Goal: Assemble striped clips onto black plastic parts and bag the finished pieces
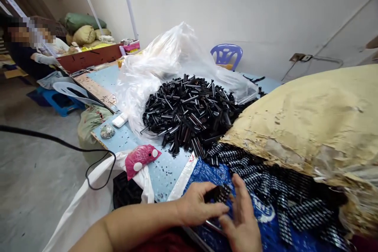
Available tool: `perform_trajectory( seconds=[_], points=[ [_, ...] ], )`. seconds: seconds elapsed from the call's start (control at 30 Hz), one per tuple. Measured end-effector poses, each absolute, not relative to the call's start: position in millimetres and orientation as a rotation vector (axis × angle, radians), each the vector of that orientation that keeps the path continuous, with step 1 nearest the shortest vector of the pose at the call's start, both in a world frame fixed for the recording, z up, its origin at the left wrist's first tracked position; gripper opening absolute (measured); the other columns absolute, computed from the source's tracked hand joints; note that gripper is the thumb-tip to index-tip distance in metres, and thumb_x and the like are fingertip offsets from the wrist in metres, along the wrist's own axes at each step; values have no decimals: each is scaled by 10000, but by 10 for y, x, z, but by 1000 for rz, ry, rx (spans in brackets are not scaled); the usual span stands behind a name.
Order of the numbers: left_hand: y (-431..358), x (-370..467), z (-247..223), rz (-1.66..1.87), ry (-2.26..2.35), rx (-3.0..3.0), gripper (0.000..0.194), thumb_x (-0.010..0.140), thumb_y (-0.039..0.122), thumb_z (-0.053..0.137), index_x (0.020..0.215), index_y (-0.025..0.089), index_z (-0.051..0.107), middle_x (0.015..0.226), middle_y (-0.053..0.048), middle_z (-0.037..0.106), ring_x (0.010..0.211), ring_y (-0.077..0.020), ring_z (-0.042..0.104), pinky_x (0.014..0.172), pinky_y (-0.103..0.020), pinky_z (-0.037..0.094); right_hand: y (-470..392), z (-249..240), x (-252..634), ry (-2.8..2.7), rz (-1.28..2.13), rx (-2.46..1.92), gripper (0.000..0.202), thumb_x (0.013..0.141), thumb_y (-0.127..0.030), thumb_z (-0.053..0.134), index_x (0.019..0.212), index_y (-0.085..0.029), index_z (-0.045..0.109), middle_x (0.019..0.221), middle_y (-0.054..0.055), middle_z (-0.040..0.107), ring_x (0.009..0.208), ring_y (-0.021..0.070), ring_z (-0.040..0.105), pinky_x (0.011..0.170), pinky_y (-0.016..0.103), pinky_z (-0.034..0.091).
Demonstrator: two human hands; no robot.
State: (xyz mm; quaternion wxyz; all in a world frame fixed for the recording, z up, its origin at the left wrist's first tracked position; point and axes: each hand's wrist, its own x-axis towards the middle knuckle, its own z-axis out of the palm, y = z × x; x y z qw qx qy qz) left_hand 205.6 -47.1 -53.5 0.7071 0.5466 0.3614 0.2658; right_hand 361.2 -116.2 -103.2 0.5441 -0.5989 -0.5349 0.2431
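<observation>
My left hand (199,204) is closed around a small black piece (217,193) whose outer end shows shiny dots. Close beside it, my right hand (243,222) has its fingers apart, and I see nothing held in them. Both hands are over a blue printed plastic sheet (191,176) at the table's near side. Beyond them lies a large heap of short, glossy black plastic pieces (189,106). To the right, black pieces with rows of shiny dots (283,193) spill from under a torn tan sack (310,114).
A clear plastic bag (174,55) stands behind the heap. On the light blue table (161,173) are a pink wrapped bundle (141,159) and a white block (120,119). A black cable (59,140) crosses at left. Farther back are a purple chair (226,53) and people (32,47).
</observation>
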Motion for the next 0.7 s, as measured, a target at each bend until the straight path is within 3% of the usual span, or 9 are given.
perform_trajectory(
  seconds=[0.07, 0.2, 0.3, 0.37, 0.57, 0.7],
  points=[
    [-452, 1927, -534, 525, 780, 1141, 427, 722, 538, 847, 819, 175, 644, 709, 25, 513, 649, -116, 420, 599, -274, 339, -1222, -1027, 3679, -1625, 324, -1348, 1021, 800, -480, 817, 1666, -267, 319, 1700, 124, 373, 1493, 416, 478, 1040, 548, 614],
    [-425, 1821, -560, 456, 801, 1120, 562, 697, 682, 829, 833, 173, 636, 700, 33, 515, 633, -109, 435, 595, -265, 353, -1266, -955, 3691, -1847, 75, -1259, 974, 839, -362, 788, 1675, -250, 301, 1551, 150, 568, 1313, 398, 655, 952, 543, 667],
    [-435, 1842, -574, 537, 916, 1101, 695, 828, 870, 539, 882, 183, 628, 677, 19, 547, 546, -110, 420, 525, -274, 331, -1291, -829, 3626, -1834, 13, -1320, 1010, 836, -398, 808, 1676, -188, 289, 1478, 204, 616, 1272, 417, 674, 926, 560, 673],
    [-460, 1875, -567, 619, 1000, 1104, 740, 878, 889, 407, 870, 182, 624, 661, 10, 554, 528, -111, 411, 517, -279, 332, -1311, -742, 3582, -1870, -19, -1305, 1057, 819, -407, 840, 1671, -131, 278, 1464, 245, 611, 1294, 415, 658, 963, 553, 660],
    [-491, 1989, -511, 642, 858, 917, 508, 801, 651, 789, 934, 167, 709, 832, 4, 648, 758, -116, 556, 744, -259, 457, -1307, -731, 3571, -1892, -99, -1290, 1064, 827, -411, 852, 1670, -141, 260, 1555, 241, 530, 1375, 358, 609, 1043, 506, 630],
    [-441, 1935, -459, 472, 779, 759, 526, 701, 558, 907, 995, 155, 741, 830, -4, 708, 708, -110, 610, 714, -260, 478, -1364, -766, 3603, -1922, -108, -1310, 1077, 827, -402, 855, 1666, -101, 252, 1577, 254, 503, 1409, 351, 581, 1057, 482, 622]
  ],
)
